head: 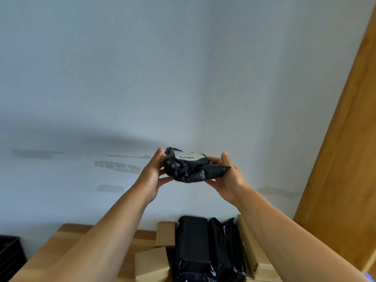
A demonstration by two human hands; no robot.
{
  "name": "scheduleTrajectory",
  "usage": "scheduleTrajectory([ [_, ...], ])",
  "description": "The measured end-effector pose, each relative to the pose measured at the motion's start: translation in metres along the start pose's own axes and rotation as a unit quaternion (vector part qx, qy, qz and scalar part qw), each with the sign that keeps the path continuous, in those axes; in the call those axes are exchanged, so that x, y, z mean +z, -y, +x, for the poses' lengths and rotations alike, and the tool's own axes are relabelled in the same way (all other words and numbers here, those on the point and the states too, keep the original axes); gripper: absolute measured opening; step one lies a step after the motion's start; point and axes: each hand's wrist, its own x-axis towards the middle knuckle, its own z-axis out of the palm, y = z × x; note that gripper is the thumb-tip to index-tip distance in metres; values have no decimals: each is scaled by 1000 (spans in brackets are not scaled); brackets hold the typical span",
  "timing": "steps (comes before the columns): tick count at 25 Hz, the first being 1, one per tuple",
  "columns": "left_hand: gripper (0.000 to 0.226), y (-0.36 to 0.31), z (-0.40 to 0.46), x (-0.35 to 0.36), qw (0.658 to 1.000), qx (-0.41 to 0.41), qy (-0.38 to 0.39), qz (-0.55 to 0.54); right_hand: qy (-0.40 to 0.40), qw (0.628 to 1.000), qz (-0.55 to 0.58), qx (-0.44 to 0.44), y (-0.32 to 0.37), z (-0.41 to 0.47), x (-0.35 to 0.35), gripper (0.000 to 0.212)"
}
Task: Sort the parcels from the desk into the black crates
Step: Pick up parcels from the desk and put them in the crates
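Observation:
A crumpled black plastic parcel (pixel 191 167) with a white barcode label on top is held up in front of the wall, well above the desk. My left hand (pixel 152 171) grips its left end, thumb on top and fingers underneath. My right hand (pixel 225 176) grips the right end the same way. On the wooden desk (pixel 67 239) below stand several black-wrapped parcels (pixel 195 247) and brown cardboard boxes (pixel 152 263). Part of a black crate (pixel 10 255) shows at the lower left edge.
A pale blue-grey wall (pixel 142 78) with grey patch marks fills most of the view. A tall wooden panel (pixel 350 159) leans along the right side. A long cardboard box (pixel 252 253) lies to the right of the black parcels.

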Motion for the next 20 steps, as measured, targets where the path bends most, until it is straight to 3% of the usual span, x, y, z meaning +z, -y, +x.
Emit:
scheduleTrajectory([
  [5, 13, -1, -4, 3, 999, 21, 18, -25, 4, 999, 46, -28, -4, -6, 0, 52],
  [14, 41, 1, -4, 5, 999, 51, 5, -10, 4, 999, 14, -43, 5, -8, 1, 13],
  [20, 50, 6, -1, 5, 997, 73, 22, 3, -58, 994, -55, -72, 4, -3, 3, 32],
])
